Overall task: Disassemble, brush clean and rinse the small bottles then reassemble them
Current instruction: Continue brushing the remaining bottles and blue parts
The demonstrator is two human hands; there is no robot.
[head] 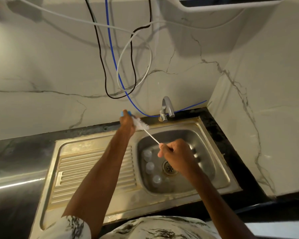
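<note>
My left hand [127, 123] is raised above the sink's back rim, closed on a small bottle whose blue end [125, 112] shows above the fingers. A white bottle brush [142, 125] has its bristles at the bottle's mouth. Its thin white stem runs down to my right hand [173, 154], which pinches the stem's end over the sink bowl [204, 149]. Three clear small bottles [148, 155] [150, 167] [156, 180] lie in a row on the left of the bowl floor, beside the drain [169, 168].
A chrome tap [167, 107] stands at the back of the steel sink. The ribbed draining board [93, 169] is to the left. Black, blue and white cables [124, 69] hang down the marble wall behind. A marble side wall closes the right.
</note>
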